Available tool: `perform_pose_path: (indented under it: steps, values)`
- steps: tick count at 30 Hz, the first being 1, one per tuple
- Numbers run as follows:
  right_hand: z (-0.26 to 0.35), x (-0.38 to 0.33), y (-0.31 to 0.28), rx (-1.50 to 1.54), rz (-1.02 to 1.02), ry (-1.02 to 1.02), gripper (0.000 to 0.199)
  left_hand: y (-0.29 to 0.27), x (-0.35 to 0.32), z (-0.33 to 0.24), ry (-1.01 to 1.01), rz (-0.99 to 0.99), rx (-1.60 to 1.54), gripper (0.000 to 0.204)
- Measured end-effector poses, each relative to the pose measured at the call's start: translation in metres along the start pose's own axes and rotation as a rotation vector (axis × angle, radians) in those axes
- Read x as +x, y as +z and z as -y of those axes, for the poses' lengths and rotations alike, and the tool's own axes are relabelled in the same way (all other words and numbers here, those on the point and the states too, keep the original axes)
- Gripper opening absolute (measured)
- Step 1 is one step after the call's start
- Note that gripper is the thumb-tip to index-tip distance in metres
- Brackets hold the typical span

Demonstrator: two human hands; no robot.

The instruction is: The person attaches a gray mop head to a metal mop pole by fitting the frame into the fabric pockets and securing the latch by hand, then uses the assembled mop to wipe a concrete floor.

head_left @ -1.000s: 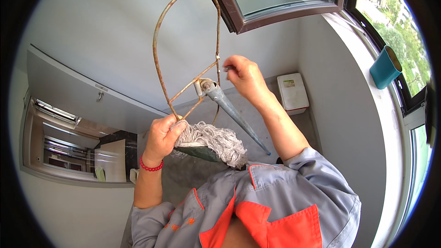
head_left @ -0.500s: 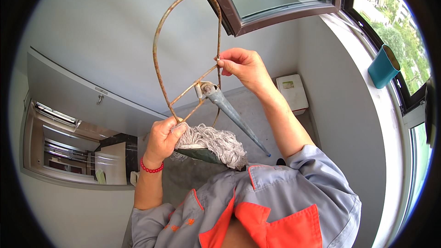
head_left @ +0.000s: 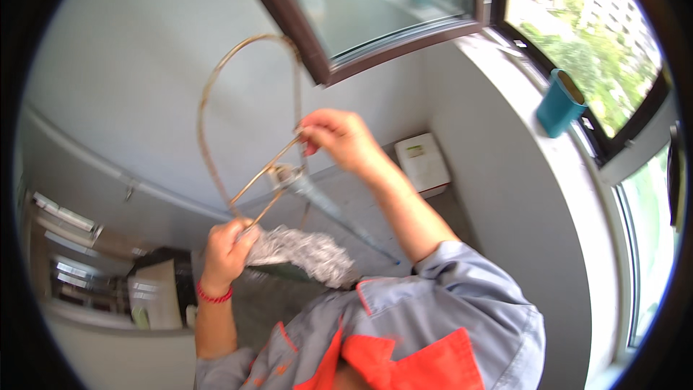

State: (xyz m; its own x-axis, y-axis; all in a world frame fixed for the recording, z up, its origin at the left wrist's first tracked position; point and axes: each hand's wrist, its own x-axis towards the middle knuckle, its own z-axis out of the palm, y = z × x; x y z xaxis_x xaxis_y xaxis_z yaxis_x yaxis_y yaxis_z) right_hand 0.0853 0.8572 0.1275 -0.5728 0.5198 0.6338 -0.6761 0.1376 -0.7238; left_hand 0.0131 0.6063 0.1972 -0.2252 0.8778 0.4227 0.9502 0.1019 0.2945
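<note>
A thin, rusty-brown metal wire loop (head_left: 216, 101), bent into a tall oval, is held up in front of a pale grey wall (head_left: 130, 65). The grip of the right hand (head_left: 336, 137) is closed on the wire at the right side of the loop, where the fingertips are pinched together on it. The grip of the left hand (head_left: 227, 249) is clamped around the lower ends of the wire, just where they meet a bunched, whitish-grey mop-like head of cloth strands (head_left: 303, 253). A red cord bracelet (head_left: 214, 295) is worn on the left wrist. A grey, tapered metal socket (head_left: 325, 206) is seen just below the crossing of the wire ends, slanting down to the right between the two forearms.

A grey work jacket with orange collar panels (head_left: 447, 332) fills the lower edge of the view. A white rectangular box (head_left: 424, 165) rests on the grey floor near the corner of the walls, beyond the right forearm. A teal plastic cup (head_left: 559, 101) stands on the white window sill (head_left: 577, 173), well apart from both hands. A dark brown window frame (head_left: 361, 58) is open above the loop.
</note>
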Motion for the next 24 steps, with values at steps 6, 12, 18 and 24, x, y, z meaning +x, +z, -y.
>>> perform_pose_path:
  steps: [6,12,18,24]
  values:
    - [0.007,0.002,-0.013,0.097,-0.078,-0.052,0.007,0.011,0.007,-0.022,0.052,-0.049,0.021,0.014]
    - [0.016,-0.002,-0.02,0.177,-0.15,0.055,0.01,0.014,0.016,-0.035,0.042,-0.012,-0.034,0.016]
    - [-0.054,-0.009,-0.09,-0.428,-0.35,0.212,0.021,0.015,0.009,-0.038,0.064,-0.013,-0.019,0.017]
    - [-0.064,-0.027,-0.106,-0.773,-0.31,0.331,0.02,0.013,0.013,-0.034,0.039,-0.008,-0.037,0.016]
